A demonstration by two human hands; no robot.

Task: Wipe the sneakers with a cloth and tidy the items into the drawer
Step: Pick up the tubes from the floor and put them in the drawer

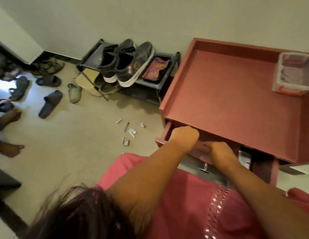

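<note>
A pink cabinet (236,104) is seen against the wall, its drawer (198,152) pulled partly out below the front edge of the raised-rim top. A clear plastic box (293,73) sits at the top's far right corner. On the black shoe rack (150,83) left of the cabinet, dark sneakers (126,62) with white soles are stood side by side, long axes running from wall to room. The left hand (184,137) is curled inside the drawer's left end; whether anything is held cannot be told. The right hand (219,152) is closed over the drawer's front edge. Small items (128,133) lie scattered on the floor.
</note>
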